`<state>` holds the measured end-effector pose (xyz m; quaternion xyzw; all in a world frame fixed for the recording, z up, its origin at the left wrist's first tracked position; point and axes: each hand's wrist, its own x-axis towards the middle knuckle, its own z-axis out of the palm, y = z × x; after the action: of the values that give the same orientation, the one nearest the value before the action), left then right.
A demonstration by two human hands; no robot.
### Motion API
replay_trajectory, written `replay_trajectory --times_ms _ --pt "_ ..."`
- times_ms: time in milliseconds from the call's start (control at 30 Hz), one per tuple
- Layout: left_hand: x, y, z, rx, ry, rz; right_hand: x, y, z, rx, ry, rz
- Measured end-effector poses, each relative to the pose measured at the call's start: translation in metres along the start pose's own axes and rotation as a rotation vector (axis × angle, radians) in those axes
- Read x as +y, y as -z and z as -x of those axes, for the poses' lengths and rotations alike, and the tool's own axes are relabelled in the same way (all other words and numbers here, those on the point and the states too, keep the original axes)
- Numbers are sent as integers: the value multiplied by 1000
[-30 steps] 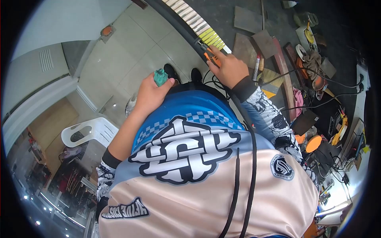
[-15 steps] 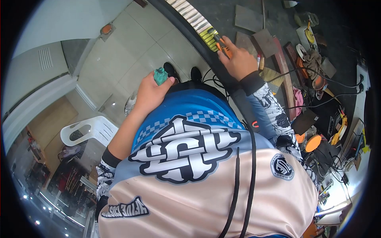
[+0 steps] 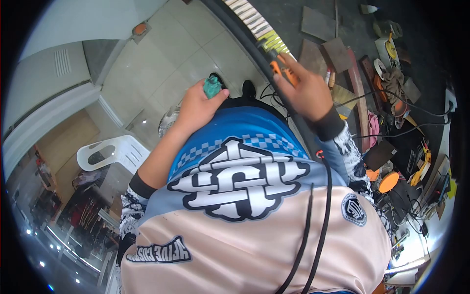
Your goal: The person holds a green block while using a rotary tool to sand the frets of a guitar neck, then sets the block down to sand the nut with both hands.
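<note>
My left hand (image 3: 199, 104) is closed round a crumpled green object (image 3: 212, 86), held over the floor near my shoes. A pair of pliers with orange handles (image 3: 284, 71) is in my right hand (image 3: 311, 90), at the edge of the dark table. The black head of the pliers lies by the yellow end of a long striped strip (image 3: 249, 18) of light pieces along the table edge.
Flat plates (image 3: 337, 54), a reddish wooden bar (image 3: 356, 90), cables, a grey cloth (image 3: 391, 81) and an orange disc (image 3: 389, 182) lie on the dark table at the right. A white plastic chair (image 3: 113, 154) stands at the left.
The view has shifted a little. My right hand has drawn the pliers back slightly towards my body, off the strip's yellow end. My left hand still holds the green object.
</note>
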<state>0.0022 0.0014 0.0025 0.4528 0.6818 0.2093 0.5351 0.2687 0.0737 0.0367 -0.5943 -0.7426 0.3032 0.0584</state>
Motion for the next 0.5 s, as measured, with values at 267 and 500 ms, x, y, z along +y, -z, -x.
replay_trajectory --times_ms 267,500 --pt "10 -5 0 -37 -10 46 -56 12 21 -299 92 -157" --pt "4 -7 -2 -31 -43 35 -56 8 22 -318 94 -127"
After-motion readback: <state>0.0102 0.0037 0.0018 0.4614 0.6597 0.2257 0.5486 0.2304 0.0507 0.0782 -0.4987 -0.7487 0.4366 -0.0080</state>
